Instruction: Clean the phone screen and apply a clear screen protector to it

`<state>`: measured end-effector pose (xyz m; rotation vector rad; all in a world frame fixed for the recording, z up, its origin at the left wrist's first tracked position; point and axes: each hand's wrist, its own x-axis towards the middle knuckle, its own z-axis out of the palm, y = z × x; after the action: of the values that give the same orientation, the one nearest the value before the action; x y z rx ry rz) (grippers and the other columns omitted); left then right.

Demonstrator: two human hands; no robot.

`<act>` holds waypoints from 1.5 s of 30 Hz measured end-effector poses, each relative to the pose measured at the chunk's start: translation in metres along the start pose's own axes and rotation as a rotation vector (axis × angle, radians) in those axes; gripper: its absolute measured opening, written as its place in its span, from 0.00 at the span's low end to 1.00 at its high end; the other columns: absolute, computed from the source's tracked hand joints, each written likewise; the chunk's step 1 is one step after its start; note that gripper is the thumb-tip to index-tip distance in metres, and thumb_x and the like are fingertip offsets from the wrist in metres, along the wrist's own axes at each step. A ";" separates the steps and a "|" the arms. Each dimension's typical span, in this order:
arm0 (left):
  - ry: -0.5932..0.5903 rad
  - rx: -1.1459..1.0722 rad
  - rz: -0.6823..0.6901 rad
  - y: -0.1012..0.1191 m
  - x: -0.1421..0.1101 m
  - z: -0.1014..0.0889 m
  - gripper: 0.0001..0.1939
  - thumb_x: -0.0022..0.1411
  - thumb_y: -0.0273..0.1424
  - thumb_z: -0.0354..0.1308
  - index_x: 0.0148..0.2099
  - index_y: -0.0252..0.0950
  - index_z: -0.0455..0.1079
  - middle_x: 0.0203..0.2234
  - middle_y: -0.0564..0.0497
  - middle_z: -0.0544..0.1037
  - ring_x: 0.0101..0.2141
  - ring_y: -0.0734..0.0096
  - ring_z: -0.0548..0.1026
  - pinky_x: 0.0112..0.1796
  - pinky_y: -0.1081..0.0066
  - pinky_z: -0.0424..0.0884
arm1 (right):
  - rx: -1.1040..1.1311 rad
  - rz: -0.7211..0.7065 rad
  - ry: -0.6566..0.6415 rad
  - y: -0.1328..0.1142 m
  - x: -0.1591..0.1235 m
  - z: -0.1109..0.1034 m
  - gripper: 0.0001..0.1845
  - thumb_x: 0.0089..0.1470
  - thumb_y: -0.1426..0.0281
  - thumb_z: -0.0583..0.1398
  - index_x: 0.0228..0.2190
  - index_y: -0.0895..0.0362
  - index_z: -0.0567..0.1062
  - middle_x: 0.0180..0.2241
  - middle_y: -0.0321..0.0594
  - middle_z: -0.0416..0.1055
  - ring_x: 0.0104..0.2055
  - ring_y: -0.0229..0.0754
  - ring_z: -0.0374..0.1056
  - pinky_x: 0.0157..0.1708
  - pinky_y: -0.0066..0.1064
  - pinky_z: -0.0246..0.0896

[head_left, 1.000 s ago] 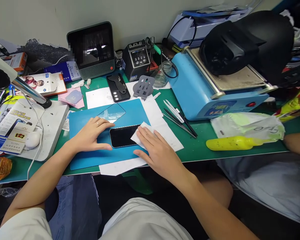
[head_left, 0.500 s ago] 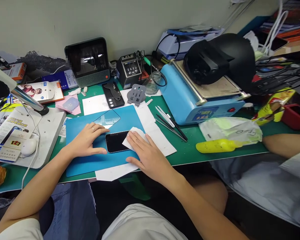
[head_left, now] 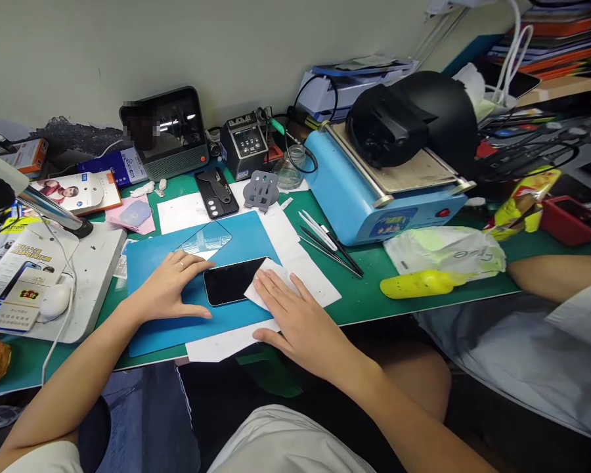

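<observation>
A smartphone point(head_left: 229, 282) with a dark screen lies face up on a blue mat point(head_left: 172, 332). Across its right end, my right hand point(head_left: 295, 315) holds a folded white wipe point(head_left: 254, 293) pressed down under its fingers, with the thumb out to the side. My left hand point(head_left: 170, 289), a ring on one finger, is open at the phone's left end, thumb and fingers apart. Its fingertips are close to the phone's upper left corner; whether they touch it I cannot tell. Behind the phone lies a clear screen-shaped sheet with a dark border point(head_left: 209, 238).
White paper point(head_left: 315, 279) lies under the mat. Tweezers point(head_left: 329, 253), a yellow bottle point(head_left: 414, 285) and a blue machine point(head_left: 345, 197) are to the right. A dark phone back point(head_left: 215, 192) and a grey stand point(head_left: 261, 190) sit behind. Another person's arm point(head_left: 551, 279) is at the right.
My right hand and the wipe have shifted slightly toward me along the phone's right end. My left hand stays beside the phone. The whole view has shifted slightly.
</observation>
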<state>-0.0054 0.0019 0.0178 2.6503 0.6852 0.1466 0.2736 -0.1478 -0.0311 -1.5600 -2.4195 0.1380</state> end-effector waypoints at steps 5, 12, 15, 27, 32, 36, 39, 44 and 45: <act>-0.037 0.035 0.003 0.004 0.001 0.002 0.51 0.57 0.65 0.64 0.72 0.39 0.61 0.60 0.38 0.73 0.55 0.45 0.71 0.56 0.50 0.66 | -0.010 0.030 -0.007 0.000 0.000 -0.001 0.47 0.70 0.46 0.49 0.74 0.66 0.49 0.73 0.60 0.53 0.76 0.58 0.51 0.71 0.58 0.53; -0.031 0.055 -0.019 0.000 0.000 0.006 0.48 0.61 0.63 0.62 0.72 0.39 0.60 0.60 0.38 0.74 0.55 0.46 0.71 0.55 0.51 0.66 | -0.032 0.098 0.043 -0.009 -0.006 0.004 0.44 0.72 0.49 0.47 0.75 0.64 0.46 0.73 0.58 0.54 0.76 0.58 0.51 0.69 0.61 0.55; -0.025 0.072 -0.009 0.001 0.000 0.008 0.44 0.65 0.60 0.61 0.72 0.38 0.60 0.59 0.38 0.74 0.55 0.47 0.71 0.55 0.51 0.66 | -0.031 0.098 0.045 -0.011 -0.013 0.003 0.44 0.72 0.50 0.48 0.75 0.63 0.44 0.73 0.57 0.55 0.75 0.58 0.52 0.69 0.62 0.55; -0.017 0.066 -0.027 0.003 0.002 0.009 0.40 0.68 0.56 0.61 0.71 0.39 0.61 0.58 0.39 0.75 0.54 0.48 0.72 0.55 0.52 0.66 | 0.014 0.111 0.033 -0.003 -0.021 0.002 0.45 0.72 0.50 0.49 0.76 0.59 0.36 0.74 0.55 0.53 0.76 0.56 0.51 0.69 0.58 0.57; -0.013 0.051 -0.025 0.002 0.001 0.010 0.40 0.67 0.56 0.61 0.72 0.40 0.60 0.59 0.39 0.75 0.54 0.48 0.72 0.55 0.52 0.67 | 0.018 0.144 0.015 0.006 -0.002 0.003 0.42 0.72 0.50 0.47 0.75 0.61 0.43 0.73 0.56 0.53 0.76 0.56 0.51 0.70 0.58 0.56; -0.009 0.036 -0.028 0.001 0.001 0.010 0.40 0.67 0.55 0.63 0.72 0.41 0.60 0.59 0.40 0.75 0.55 0.48 0.72 0.55 0.51 0.66 | 0.011 0.146 0.024 0.009 0.007 0.004 0.43 0.72 0.49 0.47 0.75 0.62 0.45 0.73 0.58 0.53 0.76 0.58 0.51 0.69 0.57 0.57; -0.014 0.044 -0.026 0.001 0.001 0.011 0.40 0.67 0.56 0.61 0.72 0.41 0.60 0.59 0.39 0.75 0.54 0.48 0.72 0.55 0.52 0.66 | -0.011 0.119 0.050 0.001 -0.013 0.003 0.44 0.72 0.51 0.49 0.76 0.60 0.39 0.73 0.56 0.54 0.75 0.57 0.52 0.68 0.56 0.59; -0.005 0.049 -0.013 0.000 0.001 0.013 0.41 0.67 0.57 0.60 0.71 0.39 0.60 0.58 0.38 0.75 0.54 0.47 0.72 0.54 0.52 0.66 | -0.012 0.156 0.034 0.004 -0.010 0.001 0.38 0.73 0.52 0.47 0.74 0.59 0.52 0.72 0.53 0.58 0.75 0.58 0.54 0.68 0.58 0.58; -0.002 0.045 -0.013 0.000 0.001 0.013 0.41 0.67 0.57 0.60 0.71 0.39 0.60 0.58 0.38 0.75 0.54 0.47 0.72 0.54 0.52 0.66 | -0.013 0.170 0.025 0.008 -0.004 0.001 0.37 0.73 0.52 0.46 0.72 0.60 0.57 0.72 0.52 0.58 0.75 0.59 0.53 0.69 0.59 0.57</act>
<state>-0.0022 -0.0023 0.0064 2.6880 0.7134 0.1263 0.2817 -0.1482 -0.0341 -1.7622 -2.2713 0.1340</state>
